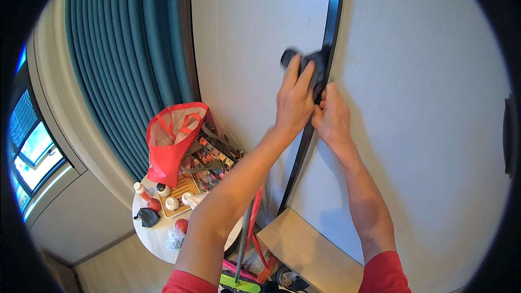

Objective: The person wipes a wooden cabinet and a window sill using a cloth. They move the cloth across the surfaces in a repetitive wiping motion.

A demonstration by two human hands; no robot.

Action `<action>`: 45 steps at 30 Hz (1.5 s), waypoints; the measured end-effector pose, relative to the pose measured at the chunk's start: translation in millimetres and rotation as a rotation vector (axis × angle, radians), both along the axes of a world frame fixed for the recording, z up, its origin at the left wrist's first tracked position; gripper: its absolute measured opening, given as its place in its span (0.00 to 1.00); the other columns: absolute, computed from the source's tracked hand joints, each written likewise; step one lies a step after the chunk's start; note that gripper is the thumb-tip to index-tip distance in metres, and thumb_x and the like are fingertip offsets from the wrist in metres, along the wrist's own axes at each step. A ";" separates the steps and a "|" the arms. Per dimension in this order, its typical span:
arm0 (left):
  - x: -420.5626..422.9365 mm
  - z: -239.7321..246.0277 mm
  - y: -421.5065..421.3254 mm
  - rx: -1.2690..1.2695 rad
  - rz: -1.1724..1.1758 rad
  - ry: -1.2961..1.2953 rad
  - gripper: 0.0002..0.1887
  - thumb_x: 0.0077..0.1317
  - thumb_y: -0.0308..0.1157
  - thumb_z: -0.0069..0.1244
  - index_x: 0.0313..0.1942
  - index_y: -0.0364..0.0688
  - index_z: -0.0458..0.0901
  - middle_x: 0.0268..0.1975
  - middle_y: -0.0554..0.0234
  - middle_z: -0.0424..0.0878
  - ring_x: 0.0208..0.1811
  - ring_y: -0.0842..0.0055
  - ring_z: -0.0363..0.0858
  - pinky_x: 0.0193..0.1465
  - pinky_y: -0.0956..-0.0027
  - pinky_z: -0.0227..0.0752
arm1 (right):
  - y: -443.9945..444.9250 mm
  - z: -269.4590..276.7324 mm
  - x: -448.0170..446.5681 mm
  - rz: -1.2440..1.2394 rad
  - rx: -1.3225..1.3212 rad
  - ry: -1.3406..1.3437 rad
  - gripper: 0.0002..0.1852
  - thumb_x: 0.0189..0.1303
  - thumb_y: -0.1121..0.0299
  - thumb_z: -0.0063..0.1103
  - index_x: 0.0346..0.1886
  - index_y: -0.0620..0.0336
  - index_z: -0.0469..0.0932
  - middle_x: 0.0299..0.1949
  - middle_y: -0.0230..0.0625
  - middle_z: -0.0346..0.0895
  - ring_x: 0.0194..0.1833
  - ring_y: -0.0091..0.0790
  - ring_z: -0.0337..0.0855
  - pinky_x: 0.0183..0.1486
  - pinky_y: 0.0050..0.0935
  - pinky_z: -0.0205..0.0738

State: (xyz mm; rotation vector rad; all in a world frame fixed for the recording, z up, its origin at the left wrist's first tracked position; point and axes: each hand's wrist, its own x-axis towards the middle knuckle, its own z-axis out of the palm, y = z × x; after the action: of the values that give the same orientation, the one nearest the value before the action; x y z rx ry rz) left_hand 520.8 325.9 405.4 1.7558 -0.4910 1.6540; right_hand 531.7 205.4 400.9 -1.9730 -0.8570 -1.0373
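Note:
My left hand (295, 103) has its fingers over a bunched dark cloth (315, 65), slightly blurred, at the black vertical trim strip (307, 138) on the wall. Just below and to the right, my right hand (333, 116) is curled against the same strip, its thumb close to the left hand. What its fingers grip, the strip's edge or the cloth's lower end, is hidden. Pale wall panels (407, 89) lie on both sides of the strip.
Left below stands a round white table (152, 244) bearing a red bag (165, 162), a patterned bag (211, 150), a wooden tray (179, 191) with cups, and fruit. Teal curtains (118, 49) hang behind. Beneath my arms are a wooden bench (309, 244) and a green broom (240, 285).

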 end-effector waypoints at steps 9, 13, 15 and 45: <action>13.8 -31.4 -0.3 -0.170 0.017 0.171 0.28 0.65 0.19 0.50 0.67 0.35 0.72 0.73 0.33 0.63 0.72 0.41 0.63 0.72 0.54 0.63 | 3.4 -2.1 3.3 -0.036 0.011 0.040 0.17 0.55 0.77 0.64 0.44 0.61 0.67 0.36 0.54 0.75 0.41 0.64 0.78 0.40 0.55 0.72; -10.7 -153.8 -15.4 -0.266 -0.001 0.374 0.34 0.64 0.16 0.48 0.73 0.35 0.63 0.77 0.32 0.52 0.76 0.40 0.56 0.75 0.54 0.57 | 3.3 -0.2 -0.8 -0.091 -0.015 0.071 0.16 0.54 0.76 0.67 0.39 0.61 0.66 0.32 0.49 0.72 0.35 0.54 0.78 0.38 0.49 0.72; -19.3 -195.1 -26.0 -0.382 0.004 0.516 0.32 0.68 0.17 0.47 0.73 0.32 0.61 0.77 0.29 0.50 0.76 0.40 0.56 0.76 0.54 0.57 | 3.3 0.5 -3.5 -0.054 0.016 0.128 0.17 0.54 0.77 0.67 0.38 0.61 0.65 0.30 0.48 0.70 0.33 0.52 0.76 0.36 0.47 0.71; 21.0 0.5 -1.6 -0.051 -0.006 -0.064 0.27 0.61 0.16 0.50 0.63 0.32 0.75 0.71 0.34 0.66 0.73 0.43 0.65 0.73 0.54 0.63 | 8.0 0.0 1.6 -0.053 0.013 0.051 0.17 0.53 0.79 0.67 0.38 0.62 0.66 0.31 0.50 0.71 0.34 0.57 0.75 0.37 0.50 0.69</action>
State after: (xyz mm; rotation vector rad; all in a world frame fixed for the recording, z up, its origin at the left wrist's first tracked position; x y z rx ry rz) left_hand 541.9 324.3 406.0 1.6679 -0.4786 1.7083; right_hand 533.4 213.4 400.9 -2.0124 -0.7720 -1.0157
